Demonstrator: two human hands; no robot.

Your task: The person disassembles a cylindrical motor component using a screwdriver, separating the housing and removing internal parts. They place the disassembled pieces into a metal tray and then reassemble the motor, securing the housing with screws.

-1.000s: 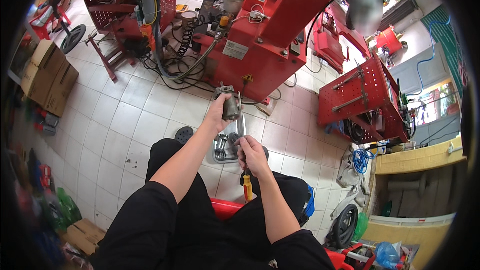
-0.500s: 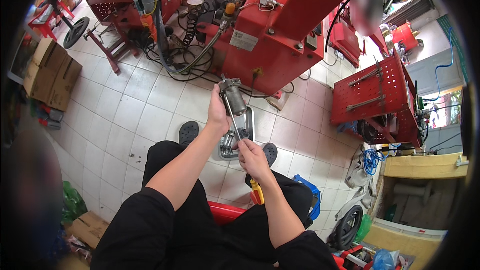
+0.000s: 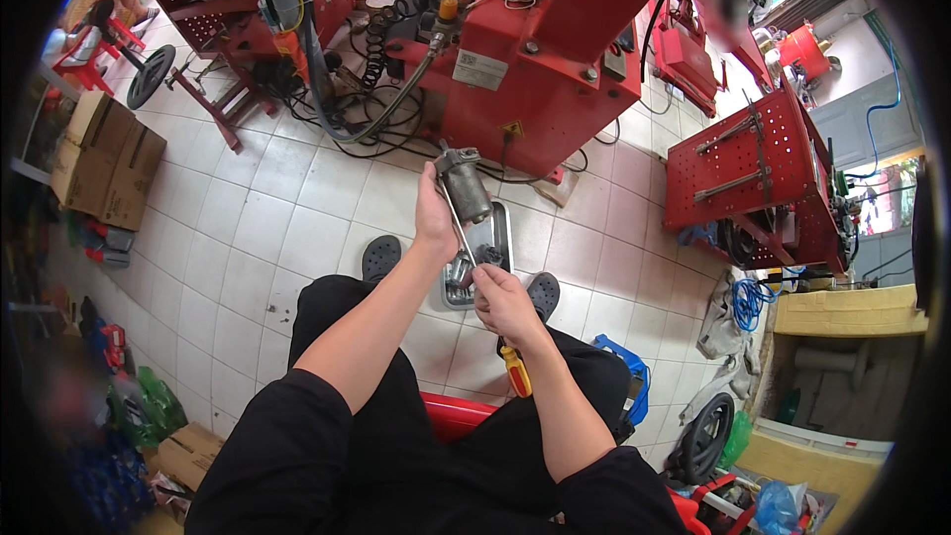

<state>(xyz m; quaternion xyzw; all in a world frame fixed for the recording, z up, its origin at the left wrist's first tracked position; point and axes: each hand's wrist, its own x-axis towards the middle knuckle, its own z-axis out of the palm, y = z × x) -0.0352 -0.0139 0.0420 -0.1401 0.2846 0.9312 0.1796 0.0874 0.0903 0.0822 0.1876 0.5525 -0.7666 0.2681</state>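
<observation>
A grey metal cylinder part (image 3: 464,185) is held up over the white tiled floor (image 3: 258,228), gripped by the left hand (image 3: 434,215). The right hand (image 3: 503,299), nearer, is closed round a yellow-handled screwdriver (image 3: 515,369) whose shaft reaches the part. A metal tray (image 3: 495,228) lies below, with the red machine (image 3: 535,59) beyond.

Cylinder (image 3: 464,185) in left hand (image 3: 434,218), above tray (image 3: 498,228) on floor (image 3: 248,228); right hand (image 3: 503,299) just below, holding screwdriver (image 3: 515,370); machine (image 3: 555,50) behind; boxes (image 3: 104,160) far left.

Left hand (image 3: 434,218) raised, fingers clenched; right hand (image 3: 503,299) fisted (seemingly gripping).
</observation>
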